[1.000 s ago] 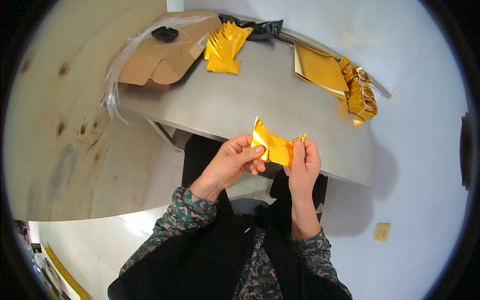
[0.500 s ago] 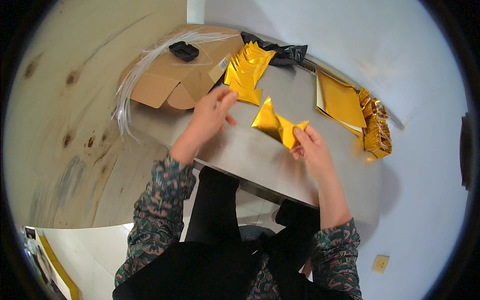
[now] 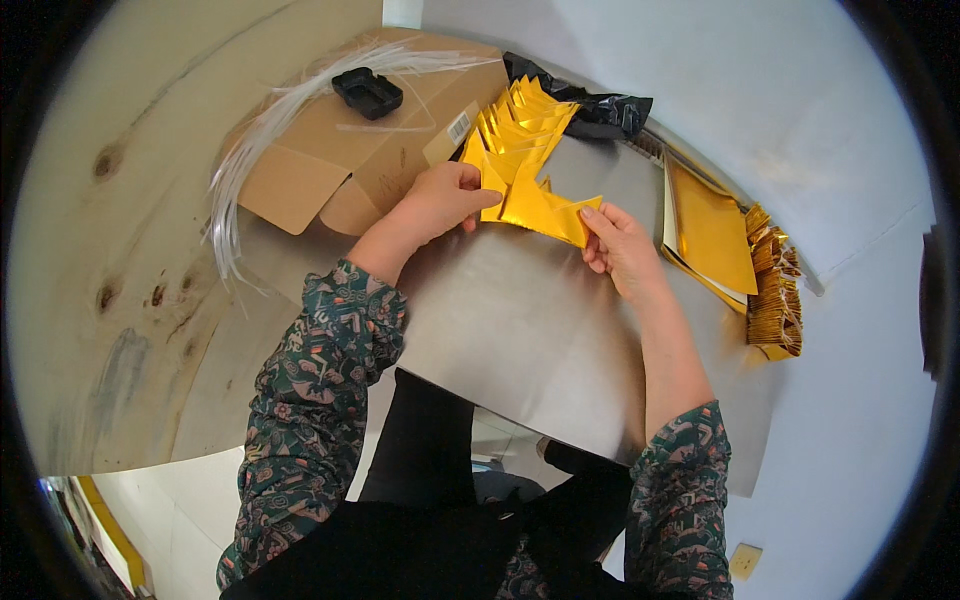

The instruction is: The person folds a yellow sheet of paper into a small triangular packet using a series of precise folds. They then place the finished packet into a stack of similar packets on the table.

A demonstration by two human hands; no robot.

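A shiny gold folded paper (image 3: 545, 212) stretches between my two hands above the metal table. My right hand (image 3: 625, 248) pinches its right end between thumb and fingers. At the left end, my left hand (image 3: 440, 205) is closed with the thumb on top of gold paper. Whether those left fingers grip this same piece or the nearest one of the row cannot be told. Just beyond lies an overlapping row of pointed gold folded papers (image 3: 525, 118), partly covered by the held piece.
A cardboard box (image 3: 385, 165) stands at the left, bearing white plastic strips (image 3: 240, 145) and a black tray (image 3: 367, 93). Black plastic (image 3: 615, 112) lies at the back. Gold sheets (image 3: 712, 225) and bundled gold folded pieces (image 3: 772, 300) sit along the wall at right.
My right hand has brought the gold folded paper up against the row and turned it level. My left hand, loose and apart before, has moved right and closed on gold paper.
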